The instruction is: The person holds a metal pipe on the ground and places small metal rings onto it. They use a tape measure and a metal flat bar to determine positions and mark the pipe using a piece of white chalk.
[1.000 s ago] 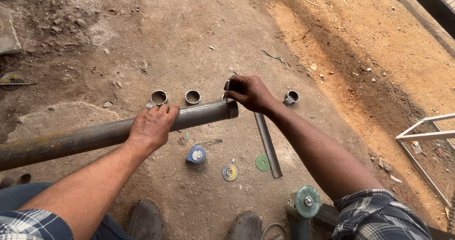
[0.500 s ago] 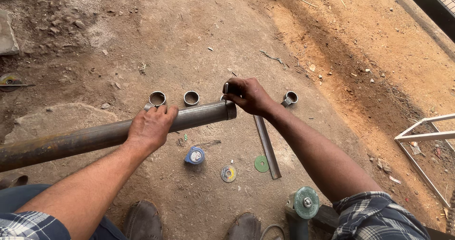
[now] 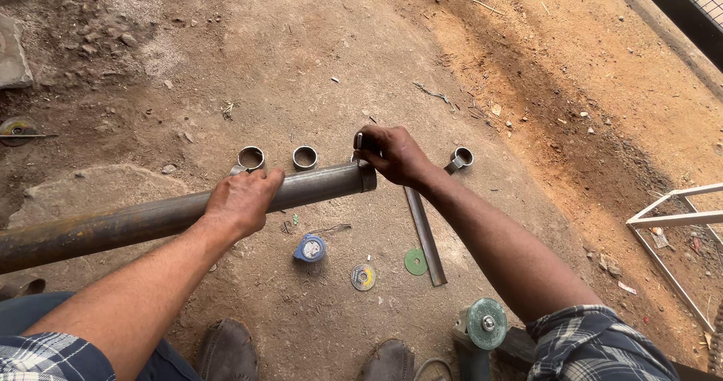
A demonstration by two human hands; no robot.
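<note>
Head view: we grip the pipe (image 3: 151, 217) mid-frame, left hand (image 3: 242, 200) wrapped over it. Our right hand (image 3: 395, 155), barely shifted since a moment ago, stays closed on a small tool (image 3: 360, 141), perhaps a marker, at the pipe's end.

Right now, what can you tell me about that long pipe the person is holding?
The pipe is a long, round tube that looks like steel, dull grey-brown with rusty patches. It lies nearly level above the dirt ground, running from the left edge of the picture to its open end near the middle. The left hand rests over its top, gripping it. The right hand is at the open end, holding a small tool against it; what kind of tool cannot be made out.
</note>
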